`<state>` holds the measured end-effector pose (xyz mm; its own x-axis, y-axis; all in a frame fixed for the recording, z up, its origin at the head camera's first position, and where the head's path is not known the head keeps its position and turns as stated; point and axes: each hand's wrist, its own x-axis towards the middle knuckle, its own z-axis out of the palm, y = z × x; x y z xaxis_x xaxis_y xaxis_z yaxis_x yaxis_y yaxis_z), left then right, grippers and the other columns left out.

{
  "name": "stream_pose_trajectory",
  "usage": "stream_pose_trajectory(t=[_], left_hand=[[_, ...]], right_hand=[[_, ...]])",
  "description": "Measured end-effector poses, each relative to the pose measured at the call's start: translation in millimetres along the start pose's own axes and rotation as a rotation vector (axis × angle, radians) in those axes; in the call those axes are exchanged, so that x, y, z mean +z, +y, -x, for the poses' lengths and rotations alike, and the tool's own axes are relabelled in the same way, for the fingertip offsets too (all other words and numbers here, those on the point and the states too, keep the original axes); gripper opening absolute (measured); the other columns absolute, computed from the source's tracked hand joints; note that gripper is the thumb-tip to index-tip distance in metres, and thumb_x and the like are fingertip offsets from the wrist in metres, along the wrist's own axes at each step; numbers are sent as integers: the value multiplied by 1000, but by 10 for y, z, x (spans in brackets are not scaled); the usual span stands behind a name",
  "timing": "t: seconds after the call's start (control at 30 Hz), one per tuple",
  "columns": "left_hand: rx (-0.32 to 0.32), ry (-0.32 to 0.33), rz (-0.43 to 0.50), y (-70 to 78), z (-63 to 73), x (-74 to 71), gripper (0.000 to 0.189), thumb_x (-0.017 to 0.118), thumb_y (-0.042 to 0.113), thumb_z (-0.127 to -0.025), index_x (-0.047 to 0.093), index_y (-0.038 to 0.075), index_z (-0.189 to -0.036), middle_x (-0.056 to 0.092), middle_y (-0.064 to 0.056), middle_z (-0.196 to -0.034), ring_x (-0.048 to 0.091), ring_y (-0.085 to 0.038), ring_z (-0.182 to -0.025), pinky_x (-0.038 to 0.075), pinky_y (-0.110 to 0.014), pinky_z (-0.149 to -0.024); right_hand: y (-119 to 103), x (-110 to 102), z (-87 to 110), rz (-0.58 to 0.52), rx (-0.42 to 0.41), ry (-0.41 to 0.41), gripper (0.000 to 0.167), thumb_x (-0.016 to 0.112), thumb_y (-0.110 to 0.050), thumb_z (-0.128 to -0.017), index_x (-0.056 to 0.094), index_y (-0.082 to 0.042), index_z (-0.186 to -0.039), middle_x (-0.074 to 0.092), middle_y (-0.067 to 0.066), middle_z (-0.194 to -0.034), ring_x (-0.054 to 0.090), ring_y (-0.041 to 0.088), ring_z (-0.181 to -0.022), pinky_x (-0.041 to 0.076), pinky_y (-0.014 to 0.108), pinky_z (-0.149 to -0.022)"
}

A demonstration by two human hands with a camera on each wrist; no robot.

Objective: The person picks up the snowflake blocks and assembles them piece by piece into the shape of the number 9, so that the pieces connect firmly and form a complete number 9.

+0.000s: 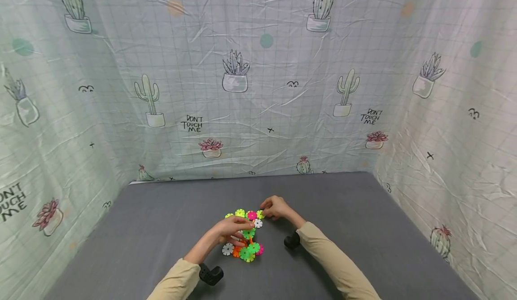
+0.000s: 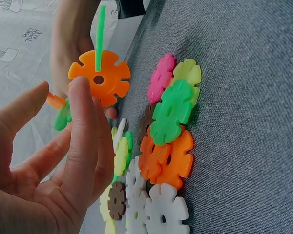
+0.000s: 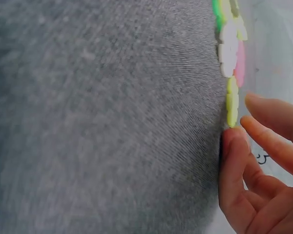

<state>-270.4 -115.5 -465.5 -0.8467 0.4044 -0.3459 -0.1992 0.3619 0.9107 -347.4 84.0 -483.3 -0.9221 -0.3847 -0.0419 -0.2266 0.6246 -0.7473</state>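
My left hand (image 1: 235, 229) is over a group of bright flower-shaped plastic discs. In the left wrist view its fingers hold a joined piece up off the table: an orange disc (image 2: 110, 80) with a green disc (image 2: 100, 36) set edge-on in it, plus smaller orange and green parts; the fingers partly hide the joins. My right hand (image 1: 277, 208) is at the group's far right end, fingers loosely bent. One fingertip meets the edge of a yellow disc (image 3: 232, 103) lying flat; thumb and fingers stand apart. Beside it lie a pink disc (image 1: 251, 215) and a white disc (image 1: 258, 223).
Several more discs lie flat near the left hand, among them a white disc (image 2: 166, 209), a green disc (image 2: 172, 113) and a brown disc (image 2: 117, 201). They rest on a grey cloth-covered table (image 1: 323, 201). A cactus-print curtain (image 1: 258, 111) encloses the back and sides.
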Motion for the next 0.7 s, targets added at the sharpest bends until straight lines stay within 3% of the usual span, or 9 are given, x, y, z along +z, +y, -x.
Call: stream_pose_trajectory(t=[0.17, 0.37, 0.5, 0.7], left_hand=[[1, -6, -8, 17, 3, -2, 49, 59, 38, -85, 54, 4, -120, 57, -11, -117, 62, -19, -80, 57, -34, -64], [3, 1, -4, 26, -4, 4, 48, 59, 36, -85, 54, 4, -120, 57, -11, -116, 61, -17, -75, 57, -34, -63], [0, 4, 5, 32, -9, 0, 48, 59, 37, -84, 55, 4, -119, 57, -11, -115, 61, -17, -75, 57, -34, -64], [-3, -3, 18, 15, -31, -21, 51, 60, 38, -83, 54, 3, -120, 55, -14, -120, 60, -22, -89, 56, -34, -69]], right_hand=[[-7, 44, -45, 65, 3, -2, 27, 73, -10, -72, 67, -6, -99, 62, 6, -74, 53, 12, -52, 49, 25, -43], [-14, 46, -39, 89, 9, -3, 24, 76, -9, -68, 66, -6, -90, 58, 4, -71, 49, 11, -52, 47, 23, -41], [-3, 24, -2, 77, -33, -1, 24, 75, -6, -68, 62, -5, -88, 53, 4, -69, 47, 11, -51, 45, 22, -40], [54, -4, 68, 15, -112, 3, 19, 68, 1, -73, 59, -5, -88, 52, 4, -66, 49, 12, -46, 45, 22, -40]])
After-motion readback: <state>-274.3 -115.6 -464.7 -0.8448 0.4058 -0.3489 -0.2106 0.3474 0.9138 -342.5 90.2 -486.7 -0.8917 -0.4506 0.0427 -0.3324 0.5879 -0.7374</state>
